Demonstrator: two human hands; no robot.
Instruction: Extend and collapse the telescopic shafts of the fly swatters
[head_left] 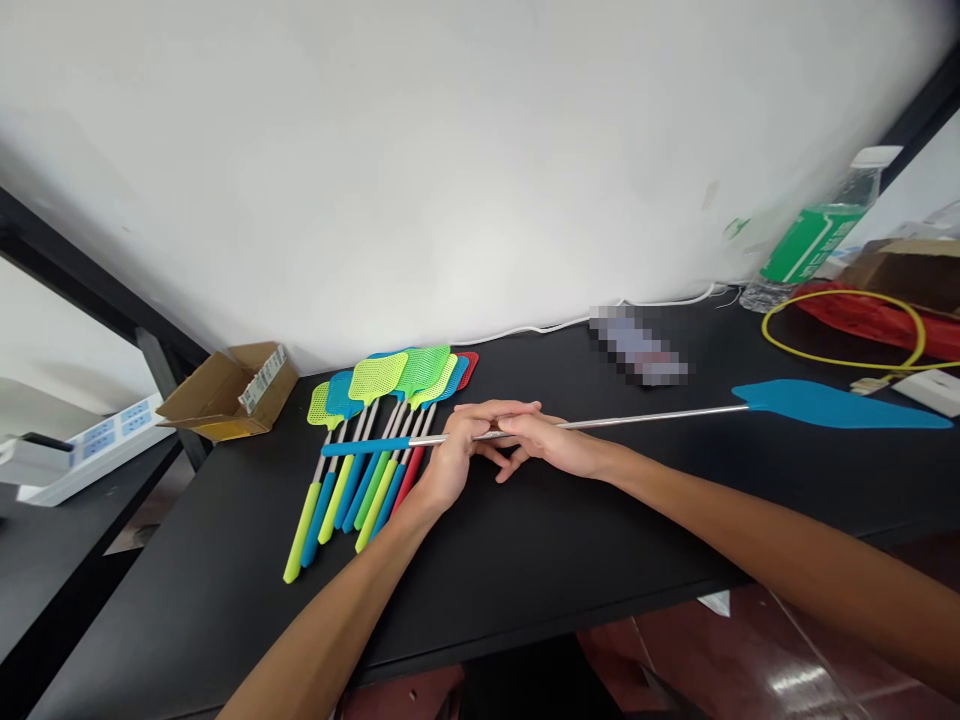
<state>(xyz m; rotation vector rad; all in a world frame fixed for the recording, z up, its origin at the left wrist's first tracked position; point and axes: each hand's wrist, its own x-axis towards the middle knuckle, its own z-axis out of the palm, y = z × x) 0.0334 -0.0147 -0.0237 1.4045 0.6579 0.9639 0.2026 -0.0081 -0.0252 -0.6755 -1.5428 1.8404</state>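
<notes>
Both hands are closed around the metal rod of a blue fly swatter (840, 402), close together near the rod's middle. My left hand (454, 455) grips the rod just right of the blue handle. Against it, my right hand (551, 442) holds the same rod, some of its fingers hidden. The swatter lies across my view, handle to the left and flat head to the right. Beyond and left of my left hand, several fly swatters (379, 376) in yellow-green, blue, green and red lie side by side on the black table (585, 560), handles toward me.
An open cardboard box (225, 395) stands at the back left, with a white power strip (112, 445) beyond it. At the back right are a green-labelled bottle (817, 235), a yellow cable loop (769, 330) and a red bag (862, 315). A blurred-out item (637, 347) lies near the wall.
</notes>
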